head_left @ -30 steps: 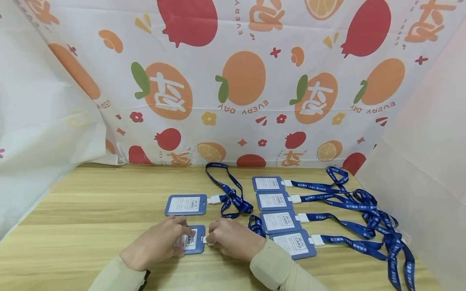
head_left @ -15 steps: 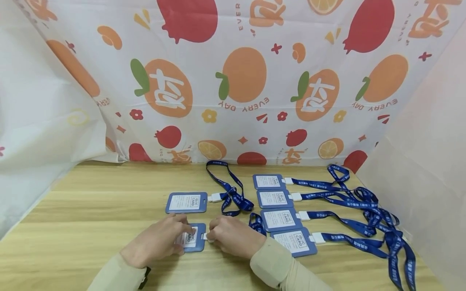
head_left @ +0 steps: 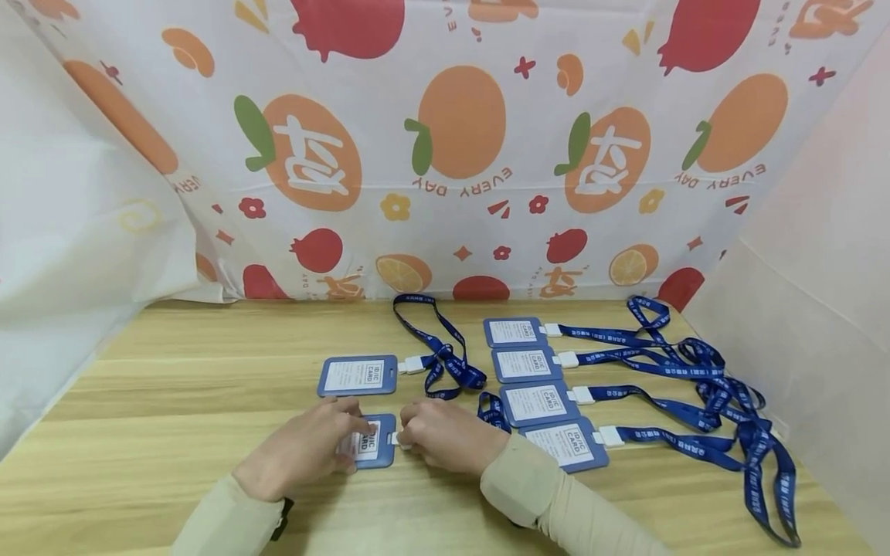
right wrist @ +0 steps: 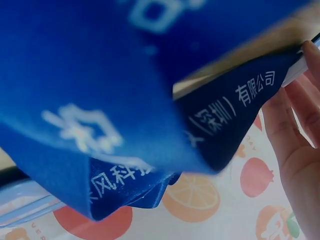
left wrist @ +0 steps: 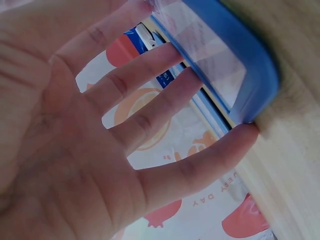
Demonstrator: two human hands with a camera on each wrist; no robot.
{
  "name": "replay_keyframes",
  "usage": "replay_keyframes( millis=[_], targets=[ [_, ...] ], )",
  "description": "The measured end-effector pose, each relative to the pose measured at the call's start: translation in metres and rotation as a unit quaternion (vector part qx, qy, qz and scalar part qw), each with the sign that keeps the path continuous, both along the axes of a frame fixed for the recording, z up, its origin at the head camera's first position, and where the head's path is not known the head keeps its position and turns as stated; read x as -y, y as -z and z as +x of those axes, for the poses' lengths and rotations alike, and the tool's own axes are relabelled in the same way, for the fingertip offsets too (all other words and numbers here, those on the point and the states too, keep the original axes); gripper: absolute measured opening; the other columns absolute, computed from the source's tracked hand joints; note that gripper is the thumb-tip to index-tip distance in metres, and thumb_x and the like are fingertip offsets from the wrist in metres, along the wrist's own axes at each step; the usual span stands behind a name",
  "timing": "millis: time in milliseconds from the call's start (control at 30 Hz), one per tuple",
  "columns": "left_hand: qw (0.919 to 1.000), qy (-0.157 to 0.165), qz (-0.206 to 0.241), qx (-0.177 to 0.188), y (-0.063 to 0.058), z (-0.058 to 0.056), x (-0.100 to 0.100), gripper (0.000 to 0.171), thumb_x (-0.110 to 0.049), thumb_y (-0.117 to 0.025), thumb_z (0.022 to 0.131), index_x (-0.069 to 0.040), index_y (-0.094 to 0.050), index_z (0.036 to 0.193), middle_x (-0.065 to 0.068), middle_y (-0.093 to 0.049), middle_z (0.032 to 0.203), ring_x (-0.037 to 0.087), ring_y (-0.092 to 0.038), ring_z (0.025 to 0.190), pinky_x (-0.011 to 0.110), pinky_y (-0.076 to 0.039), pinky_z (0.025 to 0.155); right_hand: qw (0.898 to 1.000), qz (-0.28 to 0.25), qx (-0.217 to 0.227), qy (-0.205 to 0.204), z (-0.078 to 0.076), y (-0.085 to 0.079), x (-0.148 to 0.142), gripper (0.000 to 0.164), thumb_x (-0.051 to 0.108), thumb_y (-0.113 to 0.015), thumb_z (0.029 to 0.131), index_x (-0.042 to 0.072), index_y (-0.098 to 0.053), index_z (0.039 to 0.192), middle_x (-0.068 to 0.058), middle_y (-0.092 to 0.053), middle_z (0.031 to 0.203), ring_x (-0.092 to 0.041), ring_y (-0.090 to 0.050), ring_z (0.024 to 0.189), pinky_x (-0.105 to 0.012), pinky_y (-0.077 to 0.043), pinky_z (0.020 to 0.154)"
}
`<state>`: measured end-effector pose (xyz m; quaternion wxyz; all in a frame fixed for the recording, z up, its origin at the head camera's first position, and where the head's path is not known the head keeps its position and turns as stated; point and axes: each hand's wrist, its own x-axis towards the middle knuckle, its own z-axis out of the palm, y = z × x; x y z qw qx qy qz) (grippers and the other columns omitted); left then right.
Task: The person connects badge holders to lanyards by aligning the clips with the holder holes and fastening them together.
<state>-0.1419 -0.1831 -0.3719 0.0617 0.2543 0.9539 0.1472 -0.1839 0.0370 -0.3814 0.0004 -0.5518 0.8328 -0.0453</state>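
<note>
A blue badge holder (head_left: 384,440) with a white "ID/IC CARD" insert lies on the table, partly covered by my left hand (head_left: 302,444). That hand holds it by the long edges, thumb at the near side; in the left wrist view fingertips touch the blue frame (left wrist: 262,70). My right hand (head_left: 448,434) pinches the white clip (head_left: 399,440) at the slotted end. A dark blue lanyard (right wrist: 230,107) with white lettering runs from those fingers across the right wrist view. One loop of blue strap (head_left: 492,413) shows beyond the right wrist.
Just behind lies another badge holder (head_left: 357,375), its lanyard (head_left: 455,371) heaped to the right. Several more holders (head_left: 535,403) stand in a column at right, their straps (head_left: 716,394) tangled near the table's right side. A fruit-print cloth (head_left: 445,224) hangs behind the wooden table (head_left: 174,386).
The head view has tilted slightly downward, so the scene sits higher in the frame. Both hands keep their places on the badge holder and clip, with no clear movement.
</note>
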Motion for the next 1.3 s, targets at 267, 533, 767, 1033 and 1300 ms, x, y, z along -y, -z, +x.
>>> replay_keyframes(
  millis=[267,533,767,1033,1300],
  targets=[
    [0.9999,0.003,0.003,-0.010,-0.0004,0.0024,0.0019,0.046,-0.006,-0.094,0.063,-0.004,-0.079,0.106,0.006,-0.065,0.102,0.021,-0.061,0.090,0.043,-0.057,0.082,1.000,-0.004,0.017,-0.004,-0.0012,-0.0003,0.0012,0.015,0.009,-0.073,0.094,0.013,-0.081,0.106,0.000,-0.071,0.102,-0.005,-0.062,0.091,-0.010,-0.047,0.084],
    [1.0000,0.005,0.004,-0.006,-0.0012,0.0024,-0.0030,0.046,-0.007,-0.094,0.063,-0.005,-0.079,0.107,0.007,-0.066,0.103,0.023,-0.061,0.092,0.044,-0.056,0.085,1.000,0.000,0.026,0.002,-0.0010,-0.0004,-0.0028,0.016,0.008,-0.072,0.095,0.012,-0.081,0.108,-0.001,-0.070,0.102,-0.005,-0.060,0.089,-0.009,-0.047,0.082],
    [0.9998,0.010,0.013,-0.013,-0.0026,0.0025,-0.0006,0.044,-0.006,-0.094,0.064,-0.002,-0.079,0.105,0.007,-0.066,0.101,0.021,-0.061,0.089,0.041,-0.058,0.081,1.000,0.000,0.007,-0.009,-0.0017,-0.0012,-0.0010,0.015,0.009,-0.071,0.096,0.012,-0.082,0.106,-0.001,-0.069,0.099,-0.006,-0.057,0.086,-0.009,-0.046,0.081],
    [0.9999,0.004,0.013,-0.006,-0.0032,0.0019,0.0000,0.044,-0.006,-0.094,0.063,-0.003,-0.079,0.104,0.005,-0.065,0.100,0.019,-0.060,0.088,0.040,-0.057,0.081,1.000,-0.008,0.023,-0.015,-0.0032,-0.0018,-0.0003,0.016,0.006,-0.070,0.096,0.010,-0.081,0.107,-0.001,-0.067,0.097,-0.005,-0.055,0.084,-0.008,-0.045,0.078],
    [0.9996,0.012,0.021,-0.017,-0.0033,0.0015,0.0000,0.044,-0.004,-0.094,0.062,-0.002,-0.079,0.103,0.007,-0.067,0.097,0.018,-0.061,0.085,0.037,-0.058,0.078,0.999,-0.013,0.029,-0.013,-0.0033,-0.0021,-0.0007,0.015,0.008,-0.072,0.095,0.010,-0.081,0.106,-0.001,-0.070,0.099,-0.004,-0.059,0.086,-0.007,-0.046,0.081]
  ],
)
